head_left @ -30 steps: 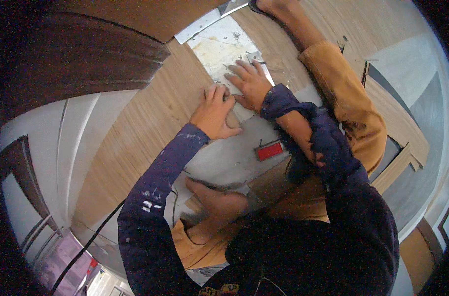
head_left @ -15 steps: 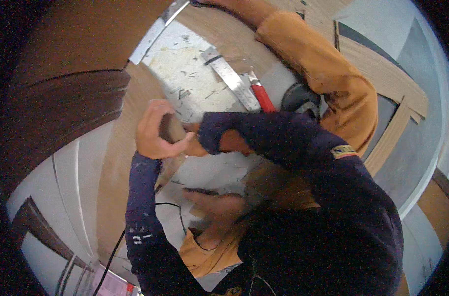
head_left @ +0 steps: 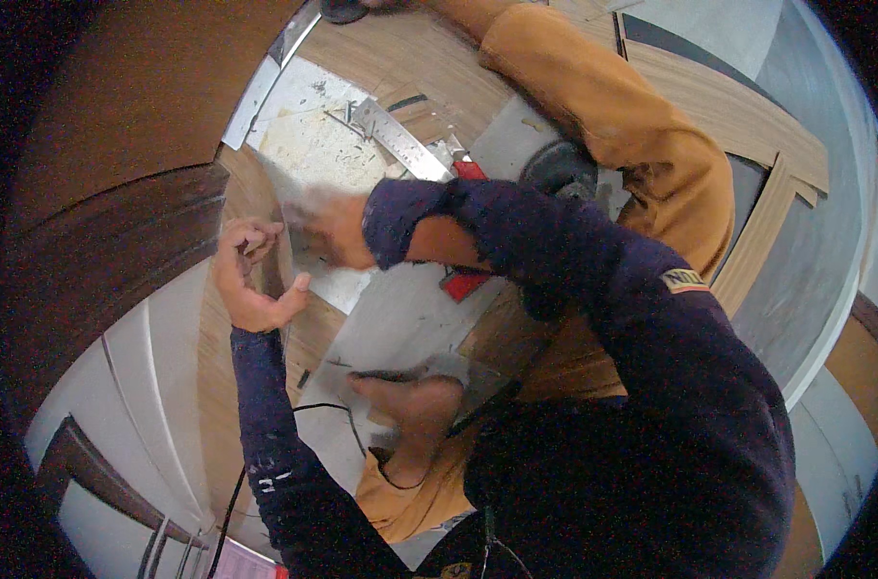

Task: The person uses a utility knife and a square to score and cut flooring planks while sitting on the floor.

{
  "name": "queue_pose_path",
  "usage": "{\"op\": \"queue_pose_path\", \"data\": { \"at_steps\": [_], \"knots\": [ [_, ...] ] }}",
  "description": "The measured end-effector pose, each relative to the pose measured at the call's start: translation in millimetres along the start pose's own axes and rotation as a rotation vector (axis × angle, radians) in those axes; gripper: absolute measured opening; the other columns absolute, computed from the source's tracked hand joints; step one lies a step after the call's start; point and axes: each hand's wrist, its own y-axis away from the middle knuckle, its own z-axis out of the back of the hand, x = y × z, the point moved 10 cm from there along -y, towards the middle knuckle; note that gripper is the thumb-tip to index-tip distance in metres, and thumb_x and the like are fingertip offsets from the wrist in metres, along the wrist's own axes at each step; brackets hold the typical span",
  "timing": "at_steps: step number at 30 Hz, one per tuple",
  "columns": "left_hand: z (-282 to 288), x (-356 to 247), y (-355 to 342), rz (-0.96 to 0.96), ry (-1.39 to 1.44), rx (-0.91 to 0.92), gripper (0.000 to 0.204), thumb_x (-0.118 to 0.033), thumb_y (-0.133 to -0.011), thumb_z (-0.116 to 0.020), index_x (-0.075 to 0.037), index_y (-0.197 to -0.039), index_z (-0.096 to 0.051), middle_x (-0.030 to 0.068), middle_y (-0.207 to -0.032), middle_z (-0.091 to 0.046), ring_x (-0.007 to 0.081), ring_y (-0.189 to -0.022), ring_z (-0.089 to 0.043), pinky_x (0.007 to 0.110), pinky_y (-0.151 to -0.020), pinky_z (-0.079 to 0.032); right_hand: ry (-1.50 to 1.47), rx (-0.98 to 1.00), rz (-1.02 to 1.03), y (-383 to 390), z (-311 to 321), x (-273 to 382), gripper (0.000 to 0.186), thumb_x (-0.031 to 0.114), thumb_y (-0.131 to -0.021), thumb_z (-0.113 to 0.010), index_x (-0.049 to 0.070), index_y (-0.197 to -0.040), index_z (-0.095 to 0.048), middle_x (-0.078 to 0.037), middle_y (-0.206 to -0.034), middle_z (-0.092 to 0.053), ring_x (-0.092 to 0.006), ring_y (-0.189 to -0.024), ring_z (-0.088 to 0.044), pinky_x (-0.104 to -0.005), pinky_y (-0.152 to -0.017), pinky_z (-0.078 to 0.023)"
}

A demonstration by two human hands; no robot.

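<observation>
Head view shows your left hand (head_left: 251, 285) half open, thumb apart from curled fingers, nothing visible between them, over the plank (head_left: 251, 188) left of the bare patch (head_left: 289, 116); your right hand (head_left: 328, 227), just right of it, is too blurred to tell its opening or hold. Your right sleeve (head_left: 405, 217) crowds the ruler (head_left: 400, 140), so a careless swing could knock it, and clashing hands could scrape knuckles.

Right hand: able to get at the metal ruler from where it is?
Probably yes: the metal ruler lies close by, with nothing visible blocking its far end. The right sleeve sits at its near end in this view, and blur hides whether the right hand is free.
</observation>
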Motion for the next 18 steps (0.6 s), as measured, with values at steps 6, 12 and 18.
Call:
{"op": "queue_pose_path", "data": {
  "at_steps": [6, 12, 18],
  "knots": [
    [-1.0, 1.4, -6.7, 0.061, 0.068, 0.017, 0.056, -0.02, -0.069, -0.08, -0.007, -0.114, -0.05, 0.0099, -0.113, -0.052, 0.0251, -0.11, -0.06, 0.041, -0.098, -0.052, -0.093, -0.115, 0.133, -40.0, -40.7, -11.0, 0.07, 0.05, -0.089, -0.062, 0.016, -0.149, -0.047, -0.014, -0.157, -0.04, -0.0358, -0.147, -0.033, -0.0561, -0.123, -0.018],
    [-10.7, 3.5, -3.1, 0.04, -0.013, 0.024, 0.056, -0.017, -0.064, -0.087, -0.006, -0.107, -0.053, 0.0107, -0.108, -0.06, 0.0225, -0.104, -0.062, 0.035, -0.089, -0.052, 0.299, -0.151, -0.445, -21.8, 33.2, -139.1, 0.07, 0.046, -0.09, -0.064, 0.014, -0.15, -0.046, -0.016, -0.158, -0.039, -0.033, -0.149, -0.03, -0.0542, -0.124, -0.016],
    [-47.3, -4.6, 17.0, -0.091, -0.22, -0.05, 0.05, -0.02, -0.062, -0.09, -0.006, -0.098, -0.059, 0.0118, -0.104, -0.063, 0.0279, -0.097, -0.063, 0.037, -0.086, -0.051, 0.22, -0.161, -0.398, 70.6, 100.9, -80.6, 0.077, 0.029, -0.081, -0.076, 0.013, -0.149, -0.046, -0.023, -0.161, -0.028, -0.0428, -0.15, -0.025, -0.0618, -0.12, -0.018]
  ]
}}
